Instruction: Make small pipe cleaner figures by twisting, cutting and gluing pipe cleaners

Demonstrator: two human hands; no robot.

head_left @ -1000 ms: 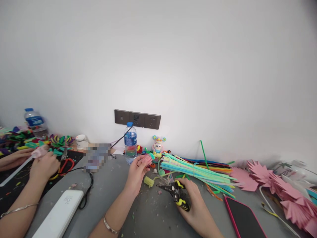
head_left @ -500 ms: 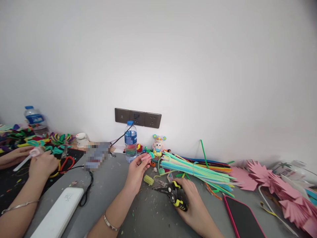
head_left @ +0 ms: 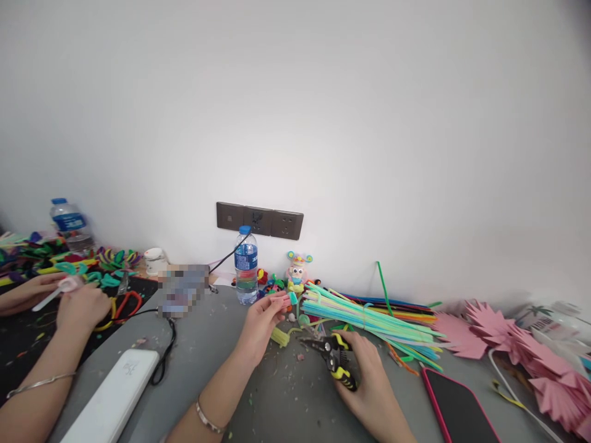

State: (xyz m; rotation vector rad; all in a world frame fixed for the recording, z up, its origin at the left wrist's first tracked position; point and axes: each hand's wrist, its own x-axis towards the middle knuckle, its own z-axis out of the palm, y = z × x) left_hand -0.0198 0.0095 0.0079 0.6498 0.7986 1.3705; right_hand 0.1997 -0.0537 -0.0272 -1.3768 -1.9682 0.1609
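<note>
My left hand point(head_left: 262, 325) pinches a small pink and teal piece of fuzzy pipe cleaner point(head_left: 292, 299) between thumb and fingertips. My right hand point(head_left: 369, 372) is closed around the black and yellow handles of a pair of pliers point(head_left: 336, 360), their dark jaws pointing left. Just under my left fingers lies a yellow fuzzy piece point(head_left: 279, 336) on the grey table. A pink scrap point(head_left: 300, 357) rests close to the plier tips. Right behind my hands is a bundle of pale green and blue pipe cleaners point(head_left: 369, 317).
A toy figure point(head_left: 298, 274) and a water bottle point(head_left: 246, 264) stand near the wall. To the right lie a phone point(head_left: 462, 406) and folded pink paper point(head_left: 512, 338). A white power bank point(head_left: 115, 397) lies left, beside a cable point(head_left: 172, 351). Another person's hands point(head_left: 83, 304) work at far left.
My left hand has shifted slightly right with the pink and teal piece, which is turned more sideways. The pliers have moved a little right. A pink scrap now shows on the table.
</note>
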